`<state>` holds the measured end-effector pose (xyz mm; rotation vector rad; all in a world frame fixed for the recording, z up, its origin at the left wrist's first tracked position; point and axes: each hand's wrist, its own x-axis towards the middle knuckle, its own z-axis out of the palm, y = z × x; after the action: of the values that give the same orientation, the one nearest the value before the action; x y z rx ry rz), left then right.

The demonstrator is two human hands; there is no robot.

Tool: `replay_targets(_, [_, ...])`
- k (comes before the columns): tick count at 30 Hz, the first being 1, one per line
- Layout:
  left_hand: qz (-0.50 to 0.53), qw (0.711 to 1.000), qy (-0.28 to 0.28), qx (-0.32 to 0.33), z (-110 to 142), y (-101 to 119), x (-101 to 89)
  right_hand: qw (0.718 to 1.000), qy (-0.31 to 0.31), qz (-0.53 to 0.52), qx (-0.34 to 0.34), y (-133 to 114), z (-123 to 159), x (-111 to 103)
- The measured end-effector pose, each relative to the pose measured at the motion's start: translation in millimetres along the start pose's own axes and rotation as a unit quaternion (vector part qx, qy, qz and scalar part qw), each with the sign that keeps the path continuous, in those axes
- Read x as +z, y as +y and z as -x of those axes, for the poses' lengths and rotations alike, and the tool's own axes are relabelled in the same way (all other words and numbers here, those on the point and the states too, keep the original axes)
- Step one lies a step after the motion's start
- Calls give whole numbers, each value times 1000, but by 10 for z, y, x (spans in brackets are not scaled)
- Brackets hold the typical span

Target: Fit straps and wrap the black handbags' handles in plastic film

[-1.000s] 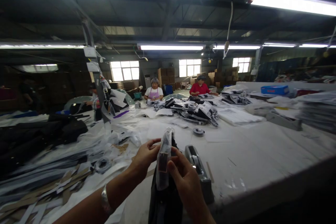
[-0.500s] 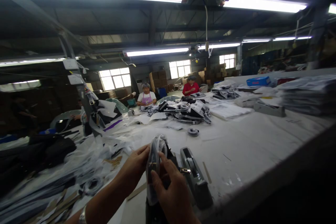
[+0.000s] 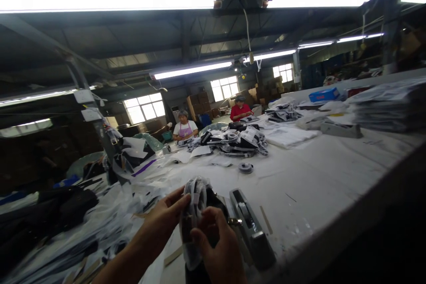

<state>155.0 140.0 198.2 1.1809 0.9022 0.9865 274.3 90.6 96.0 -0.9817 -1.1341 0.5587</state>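
Note:
A dark bundle in clear plastic [image 3: 190,226] stands upright before me, with pale bands looped round its top; its exact kind is hard to tell. My left hand [image 3: 168,213] grips it from the left, fingers near the upper edge. On the other side my right hand [image 3: 221,242] has thumb and bent forefinger closed on the plastic. Just right of my hands lies a grey tape dispenser [image 3: 254,233], with a small brass-coloured metal piece [image 3: 234,221] beside it. A black item behind and below the bundle is partly hidden.
Plastic-wrapped strips [image 3: 66,244] cover the left side. Farther back are a roll of tape [image 3: 245,167], a heap of black and white packages [image 3: 233,140], a second dispenser [image 3: 341,128] and stacked bags [image 3: 389,108]. Two people [image 3: 185,128] work across the table.
The view has shifted slightly. The bundle has turned so its looped pale bands show more, and my left thumb now lies across its front. My right fingers have curled in more.

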Motion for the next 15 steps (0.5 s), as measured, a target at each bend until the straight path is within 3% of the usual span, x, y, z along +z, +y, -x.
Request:
replay_targets(5, [-1,1000,22,4,4,-46,-44,998,-33,25,-42,50,42,-26])
replay_targets(10, [20,998,59,-5,67,-54,-53,998,-60,11,-23,2,26,19])
replay_targets(15, [19,998,53,-6,134,-41,-2,998,-60,-15,-14,-8,42,61])
